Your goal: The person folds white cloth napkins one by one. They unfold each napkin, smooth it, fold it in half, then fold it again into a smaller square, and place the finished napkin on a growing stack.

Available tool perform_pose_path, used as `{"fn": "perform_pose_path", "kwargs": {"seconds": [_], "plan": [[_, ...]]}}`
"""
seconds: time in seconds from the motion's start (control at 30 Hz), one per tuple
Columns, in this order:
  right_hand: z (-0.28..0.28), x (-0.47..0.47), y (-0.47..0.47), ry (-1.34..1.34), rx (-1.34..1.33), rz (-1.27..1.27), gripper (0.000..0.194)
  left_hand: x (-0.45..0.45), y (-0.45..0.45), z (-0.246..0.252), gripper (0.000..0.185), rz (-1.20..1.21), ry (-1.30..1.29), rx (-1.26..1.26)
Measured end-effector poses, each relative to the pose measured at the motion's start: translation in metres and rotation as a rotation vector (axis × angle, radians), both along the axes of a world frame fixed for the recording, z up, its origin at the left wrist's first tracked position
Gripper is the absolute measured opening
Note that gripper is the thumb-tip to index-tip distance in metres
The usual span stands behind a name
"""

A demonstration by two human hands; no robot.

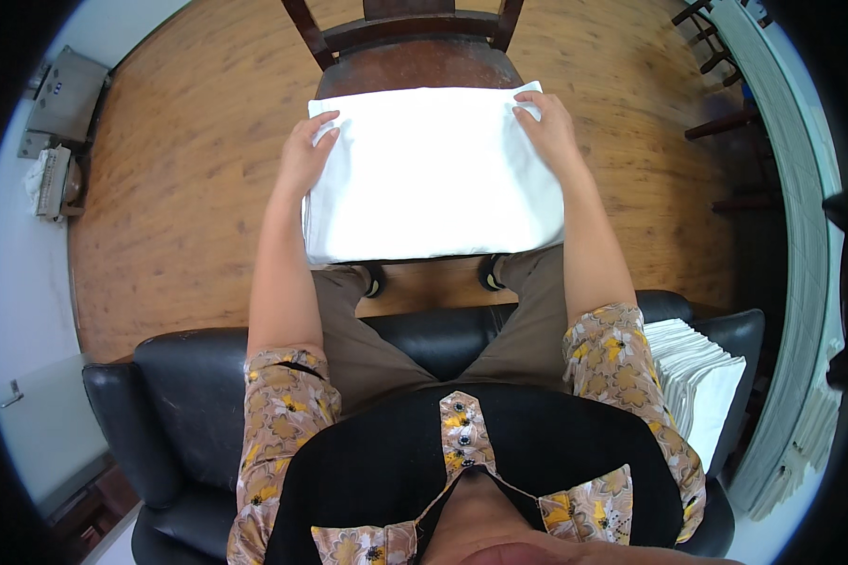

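Note:
A white folded cloth (424, 176) lies spread before me on a dark wooden chair's seat (417, 67), with layered edges at its left side. My left hand (309, 152) rests at the cloth's far left corner, thumb and forefinger apart on the fabric. At the far right corner, my right hand (550, 131) touches the cloth with its thumb and forefinger slightly apart. The corner tip sticks out beyond those fingers. Whatever lies under the cloth is hidden.
I sit on a black leather sofa (184, 402). Beside my right arm stands a stack of folded white cloths (699, 381). The chair's backrest (410, 28) rises at the far side. A metal cabinet (71, 95) stands left; a long pale green surface (795, 212) borders the right.

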State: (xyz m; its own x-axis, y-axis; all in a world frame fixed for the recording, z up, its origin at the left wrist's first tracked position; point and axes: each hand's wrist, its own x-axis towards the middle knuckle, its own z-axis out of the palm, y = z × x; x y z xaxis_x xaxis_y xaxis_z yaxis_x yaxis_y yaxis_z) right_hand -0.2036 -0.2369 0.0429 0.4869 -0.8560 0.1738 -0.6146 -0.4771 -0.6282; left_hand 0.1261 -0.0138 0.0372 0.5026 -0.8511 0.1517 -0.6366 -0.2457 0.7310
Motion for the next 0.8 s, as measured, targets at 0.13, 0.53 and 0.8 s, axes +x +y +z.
{"fn": "perform_pose_path", "kwargs": {"seconds": [0.13,0.53,0.8], "plan": [[-0.004,0.0,-0.011,-0.084,0.084,-0.052,0.014,0.006,-0.008,-0.002,0.025,0.043,0.248,0.048],[-0.005,-0.005,-0.015,-0.167,0.18,-0.157,0.017,0.016,-0.008,-0.015,0.033,0.125,0.128,-0.092],[-0.008,-0.005,-0.019,-0.167,0.265,-0.183,0.02,0.02,-0.011,-0.024,0.034,0.176,0.134,-0.1]]}}
